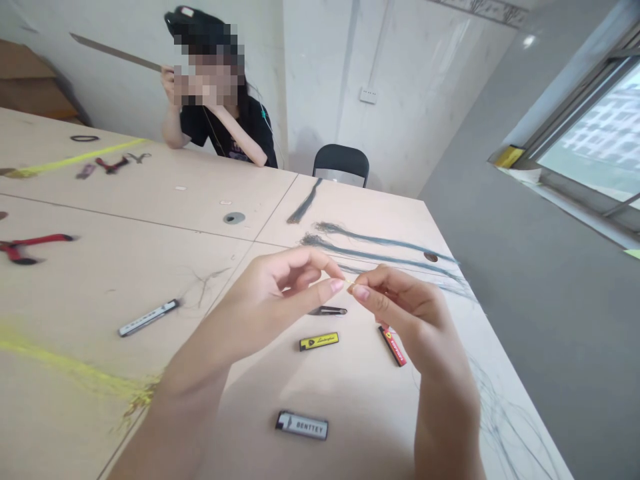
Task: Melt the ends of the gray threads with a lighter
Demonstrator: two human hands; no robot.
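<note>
Above the table, my left hand (285, 287) and my right hand (405, 303) meet, their fingertips almost touching. Each pinches thumb to forefinger on a short, thin yellow strand (349, 281), most of it hidden by the fingers. Under them lie a dark, slim clip-like tool (333, 311) and a yellow lighter (319, 341). A red lighter (393, 346) is just below my right hand, and a white lighter marked BENTTEY (302, 425) rests nearer to me. Beyond my hands stretch bundles of dark blue-grey strands (380, 251).
Left of my arm are a bundle of yellow strands (75, 363), a long white lighter (149, 318) and red-handled pliers (37, 241). Loose dark strands (505, 413) lie by the right table edge. Across the table (200, 183) sits a person (220, 113), near a black chair (341, 159).
</note>
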